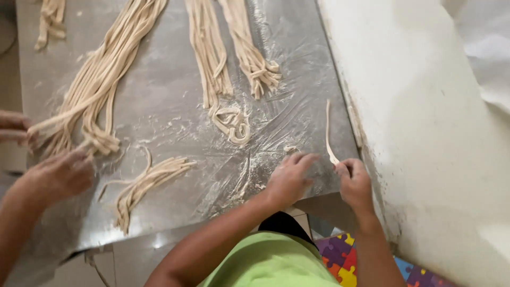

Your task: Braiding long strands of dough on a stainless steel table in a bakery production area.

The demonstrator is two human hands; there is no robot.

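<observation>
Floured steel table (170, 95), white wall (425, 133), puzzle-pattern floor mat (345, 260)

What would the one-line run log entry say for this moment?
right hand: pinches single dough strip | left hand: flat on floured metal table | co-worker's hand: on noodle bundle

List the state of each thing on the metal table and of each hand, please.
single dough strip: lying straight, near end pinched by right hand
left hand: flat on table, holding nothing
long noodle bundles: laid out lengthwise
co-worker's hands: on leftmost bundle
table: floured, plastic-covered
</observation>
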